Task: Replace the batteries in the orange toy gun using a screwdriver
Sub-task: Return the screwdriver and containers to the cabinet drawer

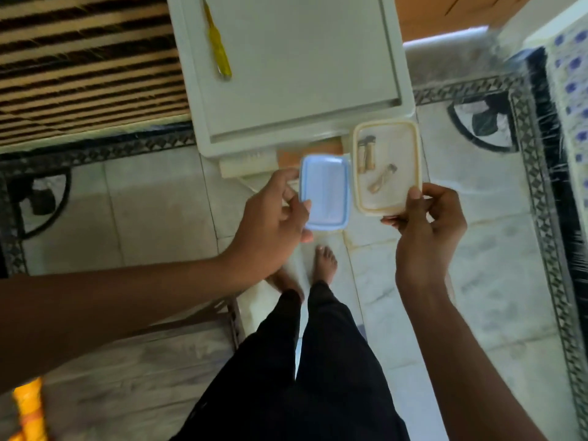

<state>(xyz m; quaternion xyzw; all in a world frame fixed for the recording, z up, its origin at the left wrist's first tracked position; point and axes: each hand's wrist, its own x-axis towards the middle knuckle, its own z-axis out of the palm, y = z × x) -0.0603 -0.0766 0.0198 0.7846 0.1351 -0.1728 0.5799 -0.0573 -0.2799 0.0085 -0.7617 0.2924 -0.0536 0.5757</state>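
1. Fingers of the left hand (270,218) are closed around the blue lid (324,192), pinched at its near left edge, while the right hand (426,230) grips the near corner of the clear container (410,148), thumb on the rim and the other fingers underneath.
2. Batteries (366,154) are seen lying loose inside the container: two side by side, and one more small piece apart from them, too blurred to be named.
3. The container should be kept level, since a tilt would probably let the loose cells roll to one wall or spill onto the tiled floor (159,218).
4. The lid is best laid down on the white table (302,74), so that one hand is freed for picking the cells out.
5. The yellow screwdriver (218,43) lies at the far left of that table, well apart from both hands, and is not yet taken up.
6. An orange-and-yellow object (30,409) shows at the lower left corner of the view; it may be the toy gun, but too little is visible to be certain.
7. By judgement, the task is at an early stage: supplies are only being readied.
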